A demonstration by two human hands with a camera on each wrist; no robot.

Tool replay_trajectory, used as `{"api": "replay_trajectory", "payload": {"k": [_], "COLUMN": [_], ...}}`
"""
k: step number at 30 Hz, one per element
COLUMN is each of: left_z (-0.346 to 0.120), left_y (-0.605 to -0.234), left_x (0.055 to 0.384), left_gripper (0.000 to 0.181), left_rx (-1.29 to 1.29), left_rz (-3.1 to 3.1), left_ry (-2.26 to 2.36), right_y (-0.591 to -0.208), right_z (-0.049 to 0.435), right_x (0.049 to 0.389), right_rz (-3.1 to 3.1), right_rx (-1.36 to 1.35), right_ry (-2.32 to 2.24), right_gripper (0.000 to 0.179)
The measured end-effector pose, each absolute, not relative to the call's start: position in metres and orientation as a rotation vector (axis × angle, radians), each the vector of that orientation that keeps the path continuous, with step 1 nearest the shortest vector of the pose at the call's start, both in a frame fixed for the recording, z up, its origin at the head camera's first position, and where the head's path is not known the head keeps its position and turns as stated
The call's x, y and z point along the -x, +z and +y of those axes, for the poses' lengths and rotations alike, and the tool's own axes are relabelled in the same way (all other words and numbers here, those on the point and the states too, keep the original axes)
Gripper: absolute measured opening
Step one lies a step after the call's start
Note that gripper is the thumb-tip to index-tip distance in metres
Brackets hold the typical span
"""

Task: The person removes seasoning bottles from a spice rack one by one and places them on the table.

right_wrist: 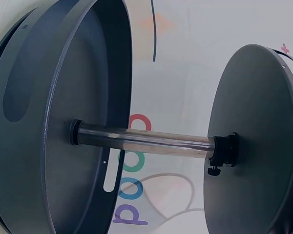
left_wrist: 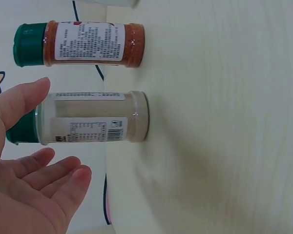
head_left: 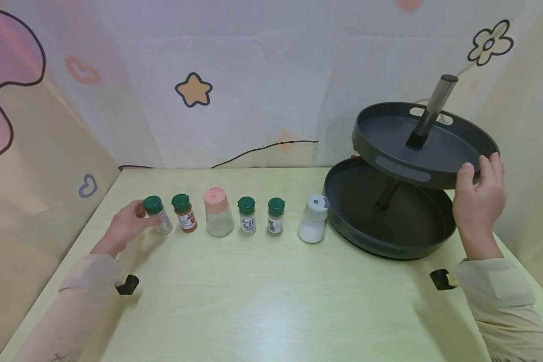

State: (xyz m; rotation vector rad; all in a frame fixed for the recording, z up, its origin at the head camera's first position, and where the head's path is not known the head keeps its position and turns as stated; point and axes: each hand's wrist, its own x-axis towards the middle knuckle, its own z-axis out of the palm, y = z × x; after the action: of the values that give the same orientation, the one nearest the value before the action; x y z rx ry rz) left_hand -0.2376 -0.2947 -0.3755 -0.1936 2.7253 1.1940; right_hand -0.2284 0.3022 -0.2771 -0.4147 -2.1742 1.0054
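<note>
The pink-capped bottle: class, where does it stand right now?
In the head view, the pink-capped bottle stands third from the left in the row, between the red spice jar and a green-capped jar.

Left hand (head_left: 125, 224): curled beside the leftmost green-capped jar (head_left: 158, 214), fingers touching it.
Right hand (head_left: 478, 197): grips the upper tray (head_left: 391, 166) rim of the two-tier rack.
Table (head_left: 262, 306): six jars stand in a row.

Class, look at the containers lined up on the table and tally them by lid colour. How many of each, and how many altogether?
Green lids: 4
Pink lid: 1
White lid: 1
Total: 6 containers
</note>
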Motion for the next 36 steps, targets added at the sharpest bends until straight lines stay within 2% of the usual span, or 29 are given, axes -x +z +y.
{"api": "replay_trajectory", "payload": {"k": [13, 17, 21, 28, 36], "left_z": [-0.286, -0.280, -0.269, -0.235, -0.189], "left_y": [-0.351, -0.340, -0.328, -0.310, -0.307], "left_x": [0.220, 0.213, 0.205, 0.190, 0.178], "left_gripper": [0.096, 0.096, 0.088, 0.070, 0.069], "left_rx": [0.181, 0.188, 0.129, -0.302, -0.916], "left_rz": [2.824, 2.901, 3.009, 3.200, 3.338], "left_ry": [1.253, 1.239, 1.232, 1.188, 0.659], "right_y": [-0.273, -0.269, -0.264, -0.256, -0.259], "right_z": [0.314, 0.317, 0.314, 0.285, 0.245], "right_x": [0.225, 0.222, 0.216, 0.202, 0.188], "right_rz": [-2.250, -2.292, -2.318, -2.252, -2.140], "right_rx": [0.367, 0.346, 0.292, 0.004, -0.416], "right_ry": [0.949, 0.930, 0.940, 0.910, 0.836], "right_gripper": [0.053, 0.053, 0.053, 0.050, 0.058]}}
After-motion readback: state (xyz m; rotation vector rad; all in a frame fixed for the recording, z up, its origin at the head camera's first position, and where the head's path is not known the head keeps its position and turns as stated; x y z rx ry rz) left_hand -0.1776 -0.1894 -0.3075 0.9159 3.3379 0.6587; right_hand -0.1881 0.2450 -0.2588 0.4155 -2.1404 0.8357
